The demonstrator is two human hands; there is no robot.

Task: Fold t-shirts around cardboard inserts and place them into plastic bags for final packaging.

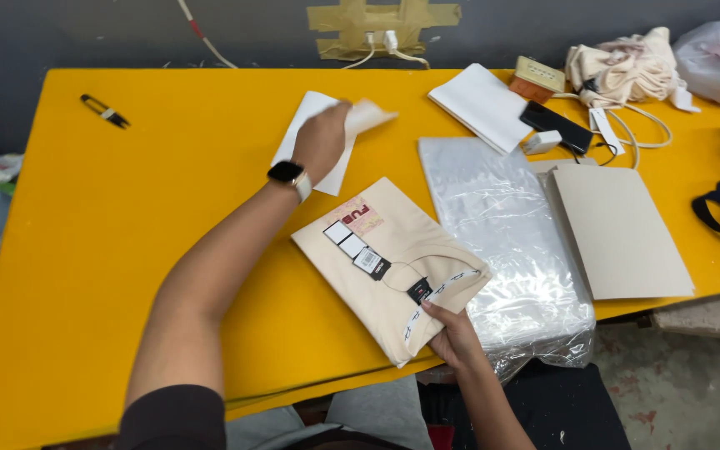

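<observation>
A folded cream shirt (385,250) with hang tags (358,248) lies on the yellow table (127,250). My right hand (453,335) grips the shirt's near edge by the collar. My left hand (320,140), with a watch on the wrist, reaches far across the table and holds a sheet of white paper (310,117), lifting its right corner. The two hands are well apart.
A stack of clear plastic bags (502,233) lies right of the shirt, then grey cardboard sheets (618,229). Further back are white paper (481,104), a black phone (556,125), a charger with cable (543,142), cream garments (622,67). Small snips (104,111) lie far left.
</observation>
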